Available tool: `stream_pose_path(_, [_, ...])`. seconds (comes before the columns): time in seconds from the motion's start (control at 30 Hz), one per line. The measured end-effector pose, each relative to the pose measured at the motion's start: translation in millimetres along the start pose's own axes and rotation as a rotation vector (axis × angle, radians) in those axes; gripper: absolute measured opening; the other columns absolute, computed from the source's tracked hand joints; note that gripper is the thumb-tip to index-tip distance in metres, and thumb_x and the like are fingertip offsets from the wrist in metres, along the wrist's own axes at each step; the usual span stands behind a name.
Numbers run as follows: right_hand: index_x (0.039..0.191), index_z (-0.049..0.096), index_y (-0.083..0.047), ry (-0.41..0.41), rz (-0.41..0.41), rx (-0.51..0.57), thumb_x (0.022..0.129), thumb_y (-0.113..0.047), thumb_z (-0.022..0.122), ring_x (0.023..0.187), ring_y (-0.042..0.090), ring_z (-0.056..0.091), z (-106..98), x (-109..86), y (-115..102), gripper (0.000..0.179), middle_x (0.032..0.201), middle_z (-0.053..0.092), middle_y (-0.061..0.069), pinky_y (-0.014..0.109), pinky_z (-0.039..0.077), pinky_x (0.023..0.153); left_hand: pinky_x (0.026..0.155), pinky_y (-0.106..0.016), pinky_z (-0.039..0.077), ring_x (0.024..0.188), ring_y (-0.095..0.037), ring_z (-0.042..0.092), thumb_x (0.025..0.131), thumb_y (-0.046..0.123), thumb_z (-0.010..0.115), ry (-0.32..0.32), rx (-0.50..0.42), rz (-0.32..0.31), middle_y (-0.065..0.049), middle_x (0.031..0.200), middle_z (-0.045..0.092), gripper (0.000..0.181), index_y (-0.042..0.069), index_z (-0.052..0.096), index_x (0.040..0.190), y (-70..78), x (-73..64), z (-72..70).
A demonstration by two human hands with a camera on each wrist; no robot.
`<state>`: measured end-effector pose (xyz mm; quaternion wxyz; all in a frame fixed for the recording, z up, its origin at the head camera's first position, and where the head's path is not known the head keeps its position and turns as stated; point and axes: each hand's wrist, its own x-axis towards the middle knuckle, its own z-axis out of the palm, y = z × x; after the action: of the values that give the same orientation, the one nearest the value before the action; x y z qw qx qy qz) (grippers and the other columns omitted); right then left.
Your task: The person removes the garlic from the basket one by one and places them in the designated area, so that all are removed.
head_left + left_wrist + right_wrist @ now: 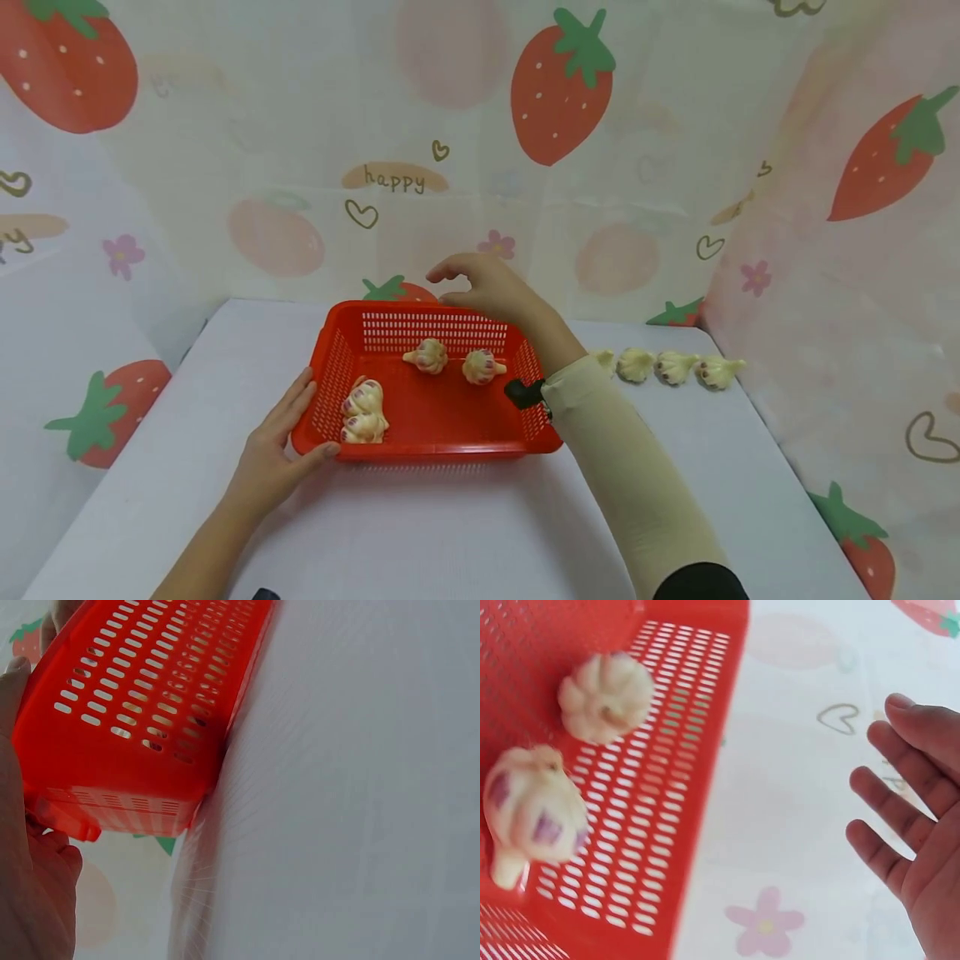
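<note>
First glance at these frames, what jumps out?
The red basket at the middle of the white table, with four garlic bulbs inside: two by its back wall, two stacked in the near left corner. The left hand grips its near left corner, while the right hand hovers empty over the back rim. More garlic lies in a row to the basket's right.

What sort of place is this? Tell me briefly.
Probably a staged tabletop set rather than a real kitchen: a white flat table enclosed by strawberry-printed fabric curtains, with a red perforated plastic basket and garlic bulbs laid in a row.
</note>
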<state>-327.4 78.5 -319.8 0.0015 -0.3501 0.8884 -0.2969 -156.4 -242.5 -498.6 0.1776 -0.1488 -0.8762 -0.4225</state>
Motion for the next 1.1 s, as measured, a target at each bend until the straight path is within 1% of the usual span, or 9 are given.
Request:
stream_pose_path(0.1, [0.128, 0.070, -0.020, -0.016, 0.029, -0.010, 0.096, -0.023, 0.072, 0.120, 0.018, 0.057, 11.4, 6.4, 2.5, 0.032, 0.127, 0.068, -0.003, 0.041, 0.050, 0.107, 0.106, 0.000, 0.023, 0.155, -0.006, 0.023, 0.081, 0.025, 0.088, -0.002, -0.002, -0.002, 0.003, 0.169, 0.029, 0.096, 0.016, 0.035, 0.160, 0.2, 0.2, -0.1])
stream_pose_path(0.3, [0.128, 0.070, -0.016, -0.058, 0.037, -0.024, 0.095, -0.020, 0.073, 0.119, 0.020, 0.059, 29.5, 19.1, 10.2, 0.033, 0.126, 0.070, 0.001, 0.040, 0.050, 0.107, 0.105, 0.000, 0.024, 0.155, -0.010, 0.024, 0.081, 0.026, 0.088, -0.001, 0.005, -0.015, 0.004, 0.169, 0.029, 0.096, 0.017, 0.035, 0.161, 1.6, 1.1, -0.3])
stream_pose_path(0.4, [0.128, 0.070, -0.016, -0.088, 0.053, -0.036, 0.095, -0.021, 0.074, 0.120, 0.020, 0.060, 37.3, 20.9, 13.9, 0.034, 0.126, 0.071, 0.000, 0.038, 0.049, 0.108, 0.105, -0.001, 0.024, 0.155, -0.010, 0.024, 0.081, 0.026, 0.088, -0.001, 0.003, -0.014, 0.003, 0.169, 0.029, 0.095, 0.016, 0.036, 0.160, 1.6, 0.9, 0.2])
stream_pose_path(0.57, [0.131, 0.069, -0.016, -0.130, 0.107, -0.036, 0.096, -0.021, 0.073, 0.125, 0.019, 0.060, 50.1, 20.6, 20.8, 0.036, 0.129, 0.070, -0.001, 0.037, 0.049, 0.109, 0.105, -0.001, 0.024, 0.155, -0.008, 0.024, 0.081, 0.025, 0.088, -0.004, -0.002, -0.015, 0.003, 0.169, 0.029, 0.095, 0.015, 0.036, 0.160, 3.4, 0.9, -0.7])
stream_pose_path(0.73, [0.133, 0.068, -0.011, -0.161, 0.137, 0.034, 0.096, -0.016, 0.073, 0.126, 0.022, 0.060, 61.5, 20.6, 26.2, 0.038, 0.132, 0.069, 0.004, 0.038, 0.049, 0.109, 0.105, -0.001, 0.025, 0.155, -0.014, 0.026, 0.081, 0.025, 0.088, -0.003, -0.001, -0.010, 0.001, 0.169, 0.030, 0.095, 0.014, 0.036, 0.160, 4.7, 0.9, -1.6])
stream_pose_path(0.87, [0.134, 0.067, -0.009, -0.189, 0.164, 0.095, 0.096, -0.015, 0.073, 0.127, 0.024, 0.059, 70.0, 21.2, 30.4, 0.039, 0.134, 0.068, 0.007, 0.039, 0.050, 0.109, 0.103, -0.002, 0.026, 0.155, -0.018, 0.028, 0.081, 0.027, 0.088, 0.001, 0.018, -0.009, 0.001, 0.168, 0.030, 0.095, 0.015, 0.036, 0.160, 4.8, 1.3, -1.5])
stream_pose_path(0.97, [0.134, 0.067, -0.011, -0.208, 0.202, 0.115, 0.096, -0.016, 0.074, 0.125, 0.024, 0.059, 75.6, 20.5, 32.9, 0.040, 0.133, 0.068, 0.005, 0.038, 0.051, 0.108, 0.102, -0.002, 0.026, 0.155, -0.016, 0.027, 0.081, 0.027, 0.088, 0.005, 0.024, -0.007, 0.002, 0.168, 0.030, 0.095, 0.015, 0.037, 0.160, 4.0, 1.1, -1.0])
stream_pose_path(1.1, [0.135, 0.067, -0.013, -0.231, 0.233, 0.108, 0.095, -0.019, 0.074, 0.124, 0.022, 0.059, 80.7, 19.5, 34.7, 0.041, 0.133, 0.068, 0.004, 0.039, 0.051, 0.108, 0.102, -0.001, 0.025, 0.155, -0.013, 0.027, 0.080, 0.027, 0.088, 0.008, 0.023, -0.004, 0.001, 0.168, 0.031, 0.095, 0.013, 0.038, 0.159, 3.7, 0.8, -0.8])
